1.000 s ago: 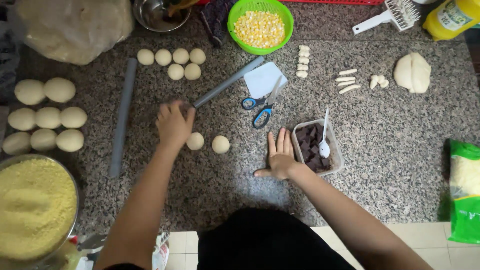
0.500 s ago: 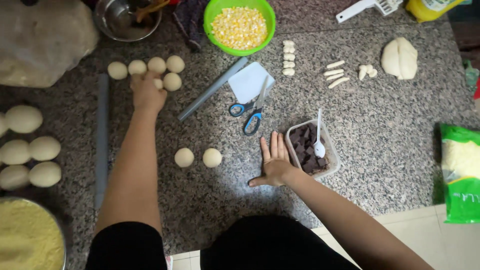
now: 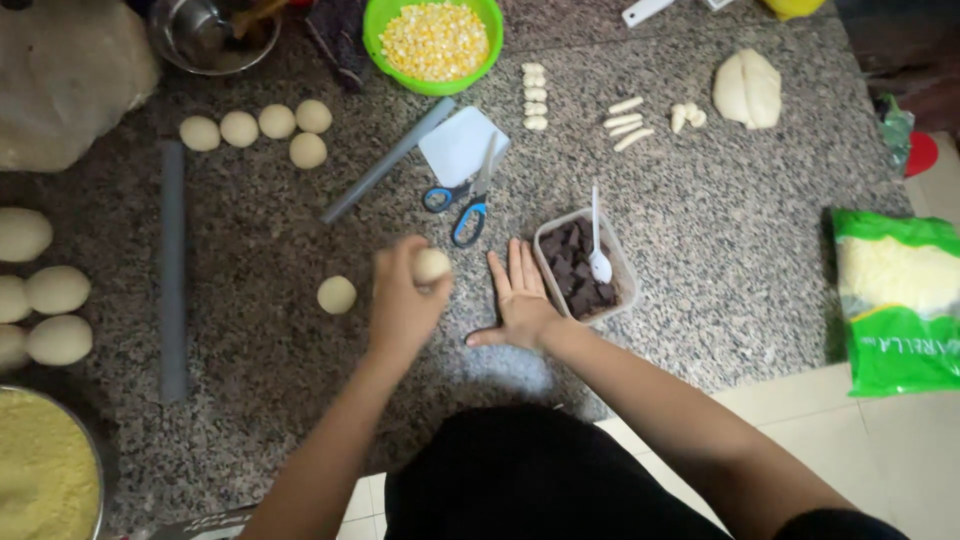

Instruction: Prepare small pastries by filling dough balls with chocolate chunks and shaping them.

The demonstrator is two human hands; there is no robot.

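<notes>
My left hand (image 3: pixel 403 300) is closed around a small pale dough ball (image 3: pixel 432 265), lifted just above the speckled granite counter (image 3: pixel 720 240). To its left another small dough ball (image 3: pixel 337 294) lies on the stone. My right hand (image 3: pixel 519 297) rests flat and palm up on the counter, fingers apart, holding nothing. Right beside it stands a clear plastic tub of dark chocolate pieces (image 3: pixel 584 268) with a white spoon (image 3: pixel 597 238) in it.
Several small dough balls (image 3: pixel 258 125) sit at the upper left, larger ones (image 3: pixel 45 290) at the left edge. A grey rolling rod (image 3: pixel 173 270), a second rod (image 3: pixel 388 160), blue scissors (image 3: pixel 462 205), a white scraper (image 3: pixel 460 145), a green corn bowl (image 3: pixel 433 42), a dough lump (image 3: pixel 747 88) and a green cheese bag (image 3: pixel 897 300) surround them.
My left hand came back from the group of balls at the upper left with one ball and now holds it beside my right hand. The right hand turned palm up.
</notes>
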